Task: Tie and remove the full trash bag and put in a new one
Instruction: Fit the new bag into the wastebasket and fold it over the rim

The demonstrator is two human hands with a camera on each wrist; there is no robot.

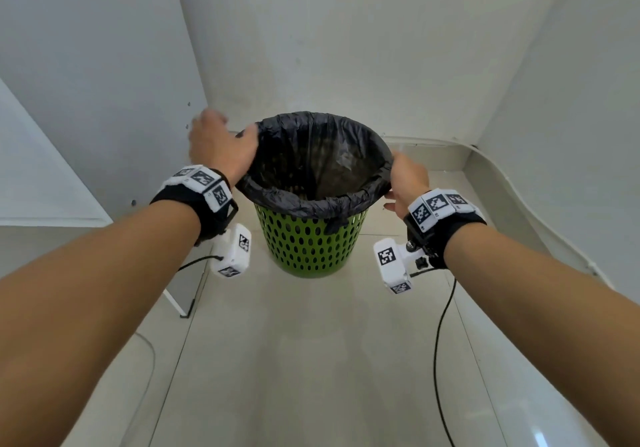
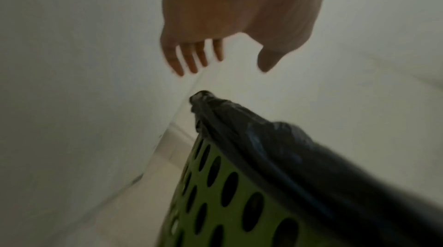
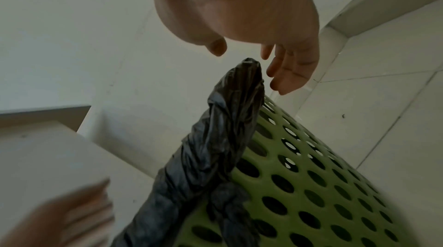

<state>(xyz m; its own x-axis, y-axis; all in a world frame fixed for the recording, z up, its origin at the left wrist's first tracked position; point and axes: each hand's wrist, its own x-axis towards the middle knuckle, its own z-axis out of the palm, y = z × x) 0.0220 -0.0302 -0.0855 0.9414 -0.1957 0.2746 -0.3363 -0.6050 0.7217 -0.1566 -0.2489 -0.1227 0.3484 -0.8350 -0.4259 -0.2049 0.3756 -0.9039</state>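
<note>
White walls corner the tiled floor (image 1: 311, 360) where our green basket (image 1: 304, 245) stands, black trash bag (image 1: 311, 200) still folded over its rim, and our left hand (image 1: 221, 145) at nine o'clock and right hand (image 1: 408, 179) at three hover spread, gripping nothing, ready to peel it free.

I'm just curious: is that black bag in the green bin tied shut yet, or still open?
Still open. The black bag is spread wide, its edge folded over the rim of the green bin, with no knot closing its mouth.
</note>
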